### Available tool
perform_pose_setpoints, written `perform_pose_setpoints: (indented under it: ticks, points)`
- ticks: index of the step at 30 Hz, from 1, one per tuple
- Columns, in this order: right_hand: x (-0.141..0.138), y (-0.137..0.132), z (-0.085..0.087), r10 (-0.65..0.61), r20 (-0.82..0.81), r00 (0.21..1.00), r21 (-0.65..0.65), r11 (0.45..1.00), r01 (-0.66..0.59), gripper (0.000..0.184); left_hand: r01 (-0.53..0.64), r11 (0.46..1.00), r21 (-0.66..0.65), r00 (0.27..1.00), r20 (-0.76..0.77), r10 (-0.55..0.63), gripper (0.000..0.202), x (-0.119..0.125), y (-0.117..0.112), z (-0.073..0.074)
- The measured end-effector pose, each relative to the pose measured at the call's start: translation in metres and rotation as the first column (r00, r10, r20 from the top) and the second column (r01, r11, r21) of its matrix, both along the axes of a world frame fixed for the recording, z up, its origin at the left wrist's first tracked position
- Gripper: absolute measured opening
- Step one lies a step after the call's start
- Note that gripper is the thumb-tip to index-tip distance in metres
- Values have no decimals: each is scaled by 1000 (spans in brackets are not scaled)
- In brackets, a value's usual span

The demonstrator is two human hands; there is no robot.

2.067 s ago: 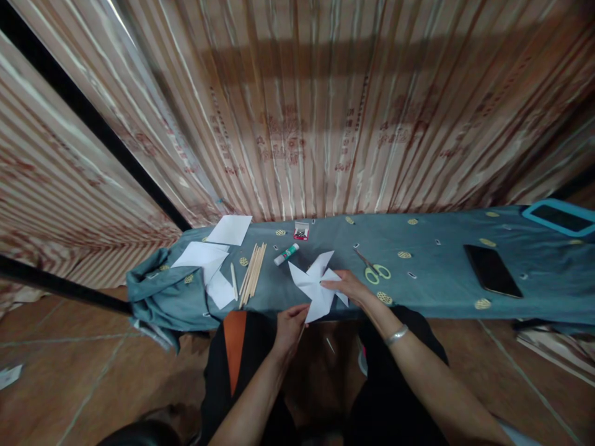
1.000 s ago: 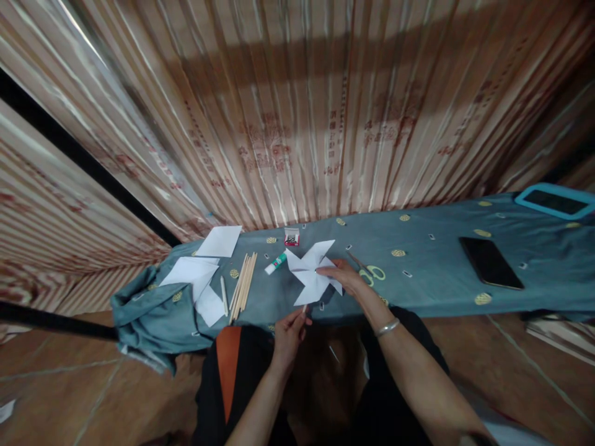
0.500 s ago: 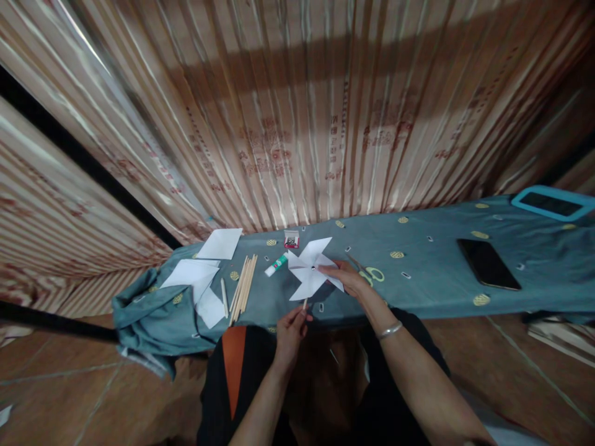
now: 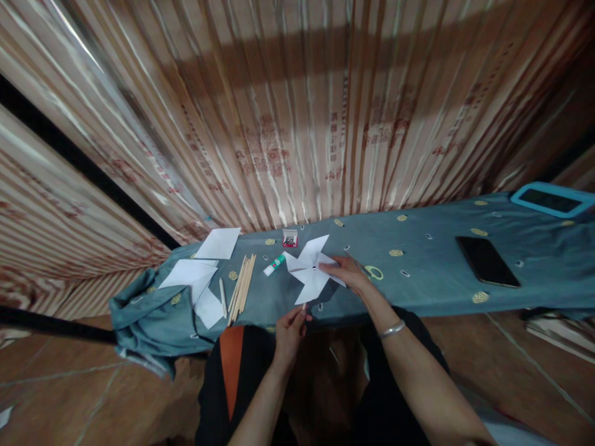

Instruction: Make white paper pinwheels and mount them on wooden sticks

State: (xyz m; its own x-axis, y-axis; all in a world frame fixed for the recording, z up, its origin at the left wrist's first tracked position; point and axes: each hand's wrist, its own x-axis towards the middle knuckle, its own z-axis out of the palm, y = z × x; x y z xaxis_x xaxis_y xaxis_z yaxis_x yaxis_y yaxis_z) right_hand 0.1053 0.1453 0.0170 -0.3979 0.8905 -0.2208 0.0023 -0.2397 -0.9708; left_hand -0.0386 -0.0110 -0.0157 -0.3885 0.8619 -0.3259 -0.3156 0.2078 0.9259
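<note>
A white paper pinwheel (image 4: 307,276) with a small shiny pin at its centre is held up over the cloth-covered surface. My left hand (image 4: 290,327) is closed round the thin wooden stick below the blades; only a short bit of that stick shows. From the right, my right hand (image 4: 346,272) grips a blade, its fingertips close to the pin. Part of that blade lies behind the fingers. Just beyond my right hand are scissors with pale green handles (image 4: 374,272), partly covered by the wrist. A green and white glue stick (image 4: 274,264) lies left of the pinwheel.
A small open box of pins (image 4: 290,238) sits behind the glue stick. Several wooden sticks (image 4: 242,286), a white pencil-like stick (image 4: 222,297) and paper sheets (image 4: 219,243) lie to the left. Rightward are a black phone (image 4: 487,261) and a blue-framed tablet (image 4: 551,199). A curtain hangs behind.
The pinwheel's blades have turned slightly counterclockwise, the top one shifting left and the bottom one right. Both hands keep nearly the same place and hold.
</note>
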Motion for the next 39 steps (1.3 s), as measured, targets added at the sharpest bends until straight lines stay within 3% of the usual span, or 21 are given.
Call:
perform_pose_setpoints:
  ticks: [7,13,22,28,33,39]
  points:
    - [9,3,4,13,139,990,213,976,-43,47,31,999,-21,998,-51,-32,53,1,-1,0]
    - [11,1,4,87,216,973,149,981,-121,42,69,997,-23,996,-61,-70,52,1,-11,2]
    - [11,-13,4,249,106,963,49,966,-255,45,71,997,-41,997,29,-69,50,2,-34,12]
    - [8,-23,-8,304,221,927,126,933,-337,42,5,997,-81,992,126,5,54,13,-57,6]
    - [0,-27,-12,340,381,860,155,893,-422,30,-26,998,-59,968,248,40,54,21,-73,-6]
    - [-16,-18,-4,324,621,714,193,820,-539,15,-38,995,-88,928,366,68,54,25,-79,-10]
